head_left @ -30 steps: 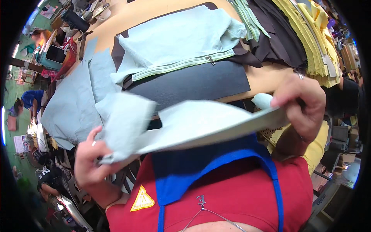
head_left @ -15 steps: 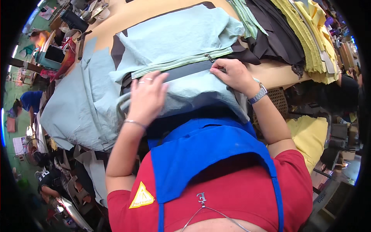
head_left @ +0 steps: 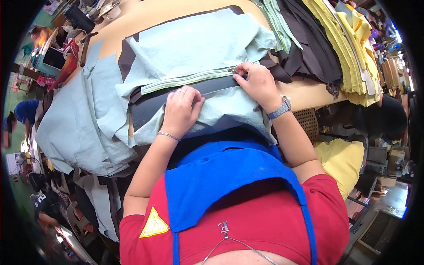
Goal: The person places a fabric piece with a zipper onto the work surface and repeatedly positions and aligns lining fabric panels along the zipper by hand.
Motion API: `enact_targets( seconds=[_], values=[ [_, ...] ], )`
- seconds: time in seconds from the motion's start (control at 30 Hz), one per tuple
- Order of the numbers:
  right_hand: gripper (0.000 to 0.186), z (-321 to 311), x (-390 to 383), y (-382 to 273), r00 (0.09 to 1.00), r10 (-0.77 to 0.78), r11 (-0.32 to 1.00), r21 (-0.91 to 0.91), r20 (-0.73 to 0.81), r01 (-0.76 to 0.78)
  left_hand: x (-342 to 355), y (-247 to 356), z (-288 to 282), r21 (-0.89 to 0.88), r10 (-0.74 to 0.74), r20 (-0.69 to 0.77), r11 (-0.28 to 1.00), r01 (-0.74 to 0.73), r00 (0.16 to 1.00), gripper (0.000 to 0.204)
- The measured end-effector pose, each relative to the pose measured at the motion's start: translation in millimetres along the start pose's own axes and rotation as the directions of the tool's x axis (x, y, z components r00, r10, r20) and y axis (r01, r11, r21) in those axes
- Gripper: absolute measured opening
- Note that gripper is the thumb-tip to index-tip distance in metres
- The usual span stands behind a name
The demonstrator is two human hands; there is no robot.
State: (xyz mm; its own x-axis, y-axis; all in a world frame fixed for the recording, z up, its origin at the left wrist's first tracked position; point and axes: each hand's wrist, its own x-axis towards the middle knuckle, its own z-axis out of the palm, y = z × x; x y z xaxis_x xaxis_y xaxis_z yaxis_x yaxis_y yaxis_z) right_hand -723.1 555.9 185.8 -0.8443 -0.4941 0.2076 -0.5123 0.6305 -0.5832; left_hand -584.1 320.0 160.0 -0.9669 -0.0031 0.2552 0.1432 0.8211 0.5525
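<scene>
The right hand (head_left: pixel 259 86) had fingers bent at the zipper slider (head_left: pixel 231 70); whether they gripped it could not be told. The left hand (head_left: pixel 181 111) had fingers curled on the near pale-blue panel (head_left: pixel 227 107), hold likewise unconfirmed. The zippered panel (head_left: pixel 194 42) lay just beyond both.

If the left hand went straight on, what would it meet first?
The left hand would probably meet the pale green zipper, beyond the strip of dark sheet, though depth is unclear.

Tiny print on the patch (head_left: pixel 154 224) left of the apron (head_left: pixel 229 172)! Letter-shaped pendant (head_left: pixel 224 228) between its straps (head_left: pixel 309 229), digits on a shirt (head_left: pixel 42 205) far left, lettering on a box (head_left: pixel 358 229) right.
</scene>
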Motion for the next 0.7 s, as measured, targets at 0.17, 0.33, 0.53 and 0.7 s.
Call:
enact_targets(
  seconds=[0.17, 0.33, 0.53, 0.7],
  values=[
    [0.014, 2, 13, 0, 0.999, -0.013, 0.997, -0.077, 0.053, 0.017, 8, -4, -1, -0.01, 0.049, -0.114, 0.999, -0.05, 0.992, 0.025],
    [0.013, 1, 16, -11, 0.991, -0.134, 0.952, -0.277, 0.007, 0.13, 8, -4, -4, 0.098, 0.079, -0.042, 0.992, -0.075, 0.996, 0.023],
    [0.02, -29, 45, -15, 0.972, -0.152, 0.97, -0.16, 0.179, 0.181, 6, -9, 2, 0.139, 0.159, -0.12, 0.98, -0.142, 0.98, 0.016],
    [0.026, -12, 53, -36, 0.913, -0.39, 0.892, -0.295, -0.118, 0.342, 3, -7, -2, 0.154, 0.22, -0.17, 0.969, -0.195, 0.96, 0.012]
  ],
)
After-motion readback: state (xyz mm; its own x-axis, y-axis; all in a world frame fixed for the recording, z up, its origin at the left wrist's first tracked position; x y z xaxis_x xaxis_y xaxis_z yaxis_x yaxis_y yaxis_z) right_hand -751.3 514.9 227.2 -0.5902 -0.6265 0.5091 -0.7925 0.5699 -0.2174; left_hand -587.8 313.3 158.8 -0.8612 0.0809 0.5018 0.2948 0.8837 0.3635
